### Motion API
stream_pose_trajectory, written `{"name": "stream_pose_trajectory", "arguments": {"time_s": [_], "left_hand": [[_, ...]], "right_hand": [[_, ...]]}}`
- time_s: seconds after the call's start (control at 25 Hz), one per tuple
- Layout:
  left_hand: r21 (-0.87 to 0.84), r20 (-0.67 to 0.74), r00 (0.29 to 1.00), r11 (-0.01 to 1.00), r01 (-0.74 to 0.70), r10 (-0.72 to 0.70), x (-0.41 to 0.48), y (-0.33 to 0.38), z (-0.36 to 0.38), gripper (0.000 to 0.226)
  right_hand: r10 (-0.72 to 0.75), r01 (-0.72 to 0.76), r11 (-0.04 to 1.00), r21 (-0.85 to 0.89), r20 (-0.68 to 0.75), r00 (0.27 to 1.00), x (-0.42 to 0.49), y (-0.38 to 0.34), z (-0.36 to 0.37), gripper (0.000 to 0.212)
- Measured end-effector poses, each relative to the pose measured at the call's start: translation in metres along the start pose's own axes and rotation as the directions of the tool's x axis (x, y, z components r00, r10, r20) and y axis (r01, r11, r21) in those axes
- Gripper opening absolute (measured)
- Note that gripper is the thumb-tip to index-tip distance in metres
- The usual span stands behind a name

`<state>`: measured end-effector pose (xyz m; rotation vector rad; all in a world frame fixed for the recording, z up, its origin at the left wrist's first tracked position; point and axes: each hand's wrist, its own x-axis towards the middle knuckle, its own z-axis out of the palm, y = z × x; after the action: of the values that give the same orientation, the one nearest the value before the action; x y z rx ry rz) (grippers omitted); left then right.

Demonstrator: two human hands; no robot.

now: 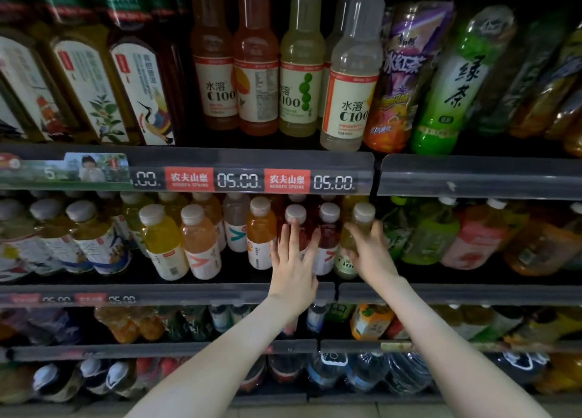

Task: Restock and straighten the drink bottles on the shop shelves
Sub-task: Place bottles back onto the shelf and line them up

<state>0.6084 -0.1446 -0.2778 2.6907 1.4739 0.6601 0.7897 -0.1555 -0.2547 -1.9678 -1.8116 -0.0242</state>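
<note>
The pale green bottle (364, 212) stands upright at the front edge of the middle shelf (189, 288), its long axis vertical. The right hand (369, 251) grips its body, thumb on one side and fingers curled round the other. One place over, past another red bottle (329, 235), stands the dark red bottle (295, 213). The left hand (293, 261) presses its straight fingers flat against it (holding nothing). Both bottles lie straight ahead of the hands, which are near each other but apart. Only the right hand looks ready to shift its bottle.
</note>
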Motion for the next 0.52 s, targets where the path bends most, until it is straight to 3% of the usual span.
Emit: {"name": "stream_pose_trajectory", "arguments": {"time_s": [0.12, 0.24, 0.36, 0.44, 0.52], "left_hand": [[0.0, -0.075, 0.994, 0.997, -0.075, 0.075, 0.006, 0.008, -0.006, 0.095], [-0.215, -0.017, 0.978, 0.955, -0.205, 0.206, 0.008, 0.021, -0.017, 0.087], [-0.479, -0.012, 0.966, 0.847, -0.232, 0.258, 0.0, 0.036, -0.046, 0.084], [-0.591, -0.085, 0.962, 0.764, -0.258, 0.258, -0.006, 0.038, -0.078, 0.077], [-0.568, -0.238, 0.937, 0.745, -0.349, 0.257, -0.008, 0.035, -0.117, 0.069]], "right_hand": [[-0.12, 0.124, 0.99, 0.066, -0.052, 0.991, -0.021, 0.003, -0.004, 0.047], [-0.129, 0.143, 0.985, 0.101, -0.13, 0.983, -0.044, -0.01, -0.031, 0.04], [-0.252, 0.292, 0.951, 0.101, -0.298, 0.921, -0.067, -0.042, -0.077, 0.042], [-0.31, 0.374, 0.918, 0.128, -0.355, 0.882, -0.08, -0.068, -0.107, 0.047], [-0.397, 0.476, 0.873, 0.109, -0.41, 0.821, -0.082, -0.093, -0.136, 0.051]]}}
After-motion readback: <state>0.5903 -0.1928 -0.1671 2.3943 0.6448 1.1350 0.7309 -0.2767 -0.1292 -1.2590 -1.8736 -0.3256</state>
